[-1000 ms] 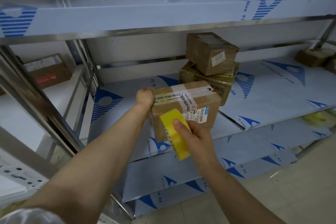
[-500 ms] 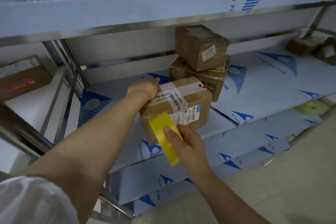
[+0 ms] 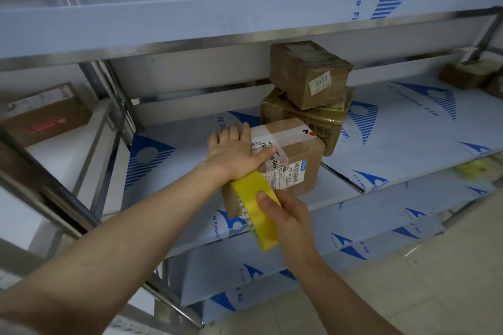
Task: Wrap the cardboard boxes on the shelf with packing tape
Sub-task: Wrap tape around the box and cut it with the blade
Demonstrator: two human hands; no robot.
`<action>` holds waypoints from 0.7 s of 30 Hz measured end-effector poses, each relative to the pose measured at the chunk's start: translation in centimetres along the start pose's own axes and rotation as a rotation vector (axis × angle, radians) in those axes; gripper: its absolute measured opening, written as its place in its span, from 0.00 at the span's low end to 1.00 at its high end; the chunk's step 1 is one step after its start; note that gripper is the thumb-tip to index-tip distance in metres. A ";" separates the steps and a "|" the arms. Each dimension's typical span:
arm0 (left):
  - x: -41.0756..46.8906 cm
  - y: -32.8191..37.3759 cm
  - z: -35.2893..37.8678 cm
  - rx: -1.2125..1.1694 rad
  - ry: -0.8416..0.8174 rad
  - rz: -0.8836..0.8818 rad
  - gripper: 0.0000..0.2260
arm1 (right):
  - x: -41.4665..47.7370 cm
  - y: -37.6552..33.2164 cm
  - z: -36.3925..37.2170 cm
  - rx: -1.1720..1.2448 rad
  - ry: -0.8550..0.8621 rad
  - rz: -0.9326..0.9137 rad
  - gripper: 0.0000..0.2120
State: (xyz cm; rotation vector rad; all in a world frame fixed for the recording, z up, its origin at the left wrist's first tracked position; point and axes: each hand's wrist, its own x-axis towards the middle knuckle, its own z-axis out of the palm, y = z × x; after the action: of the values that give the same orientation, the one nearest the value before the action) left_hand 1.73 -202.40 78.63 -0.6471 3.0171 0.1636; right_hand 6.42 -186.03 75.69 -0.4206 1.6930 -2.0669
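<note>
Nearest, the right hand (image 3: 288, 215) grips a bright yellow roll of packing tape (image 3: 255, 209), thumb pressed on its outer band; the other fingers curl behind the roll, out of sight. The roll's upper edge meets the near face of a brown rectangular cardboard box with white printed labels (image 3: 302, 166), just beyond and above the thumb. This box sits at the front of the blue-filmed metal shelf (image 3: 408, 160), its long axis running left to right and angling away. The left hand (image 3: 234, 152) lies flat on the box's top left end, fingers straight and close together, thumb splayed. Likely the tape must travel up across the short way, beside that palm. Behind, two taped brown cardboard boxes (image 3: 307, 73) stand stacked.
</note>
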 end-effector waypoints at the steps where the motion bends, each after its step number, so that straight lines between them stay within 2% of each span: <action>1: 0.0 0.0 -0.1 0.003 0.006 -0.002 0.41 | 0.0 0.0 0.0 0.001 0.006 -0.003 0.17; 4: 0.8 -0.7 -0.7 0.046 0.054 -0.027 0.41 | -0.2 0.0 0.0 -0.006 -0.004 -0.006 0.12; 7: 2.0 -1.7 -0.8 -0.024 0.207 -0.070 0.30 | -0.4 -0.2 0.0 0.033 -0.042 0.014 0.07; 9: 3.1 -2.1 -1.0 -0.130 0.212 -0.108 0.25 | -0.3 -0.2 -0.3 0.045 -0.038 0.030 0.07; 13: 4.8 -2.7 -1.3 -0.510 0.158 -0.277 0.20 | 0.1 -0.4 -0.3 0.049 -0.004 0.061 0.12; 18: 2.6 -5.7 -2.2 -1.192 0.173 -0.269 0.06 | 0.1 -1.2 -0.6 0.067 0.016 0.098 0.04; 21: 0.0 -8.0 0.3 -1.293 -0.011 -0.277 0.09 | 0.2 -1.8 -0.4 0.046 0.023 0.103 0.07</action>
State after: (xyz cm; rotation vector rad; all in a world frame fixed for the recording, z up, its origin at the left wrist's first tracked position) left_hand 5.01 -209.58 77.62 -1.0227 2.3789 2.0922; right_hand 5.79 -185.47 77.30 -0.2895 1.6413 -2.0392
